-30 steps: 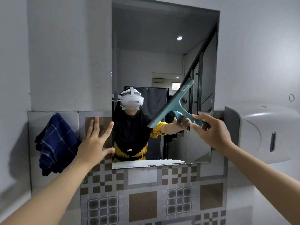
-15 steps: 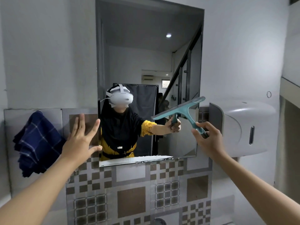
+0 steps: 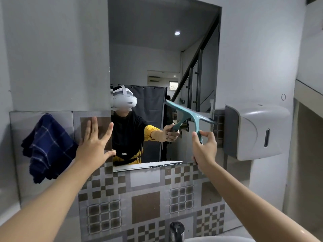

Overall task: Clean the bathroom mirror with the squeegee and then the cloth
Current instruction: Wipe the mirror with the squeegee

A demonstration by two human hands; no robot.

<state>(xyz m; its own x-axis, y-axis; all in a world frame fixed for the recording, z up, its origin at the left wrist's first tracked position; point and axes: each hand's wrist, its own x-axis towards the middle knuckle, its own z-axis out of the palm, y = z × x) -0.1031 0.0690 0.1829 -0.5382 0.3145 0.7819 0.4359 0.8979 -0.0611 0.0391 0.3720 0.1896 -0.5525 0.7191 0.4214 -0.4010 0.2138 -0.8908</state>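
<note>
The tall mirror (image 3: 157, 55) hangs on the wall straight ahead. My right hand (image 3: 204, 147) grips the handle of a teal squeegee (image 3: 190, 112), whose blade lies across the mirror's lower right part, slanting down to the right. My left hand (image 3: 95, 142) is flat on the tiled wall at the mirror's lower left edge, fingers spread. A dark blue checked cloth (image 3: 47, 147) hangs on the wall to the left of that hand.
A grey paper dispenser (image 3: 253, 131) is mounted on the wall right of the mirror. Patterned brown and grey tiles (image 3: 145, 203) cover the wall below. A chrome tap (image 3: 176, 231) and a white basin rim (image 3: 209, 239) sit at the bottom.
The squeegee blade has swung from steeply tilted up-right to slanting down-right and dropped lower on the mirror. My left hand stays on the wall.
</note>
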